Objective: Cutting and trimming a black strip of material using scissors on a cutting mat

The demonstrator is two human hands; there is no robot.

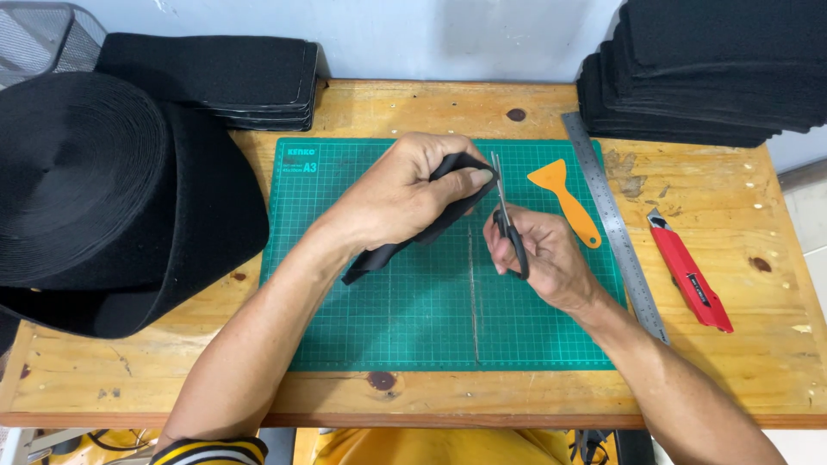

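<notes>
The black strip (405, 239) is held above the green cutting mat (370, 327), over the mat's upper middle, with its lower end trailing down toward the mat's left-centre. The left hand (405, 194) is closed firmly around the strip's upper end, thumb pressed on top near the cut edge. The right hand (543, 254), just right of the strip over the mat's centre, grips a pair of black-handled scissors (506, 220) with fingers through the loops; the blades point up toward the mat's far edge and sit at the strip's end, nearly closed, touching or just beside it.

On the mat's upper right lies an orange scraper (564, 198), handle angled toward the mat's right edge. A steel ruler (616, 232) lies along the mat's right edge, slanted. Further right of the mat rests a red utility knife (689, 275) on the wooden table (129, 370). Left of the mat sits a large roll of black band (95, 189), overlapping the table's left edge. Behind the mat's upper left corner is a stack of black pieces (233, 82); behind its upper right, well apart, a taller black stack (706, 73). A wire basket (39, 34) shows at far left beyond the roll.
</notes>
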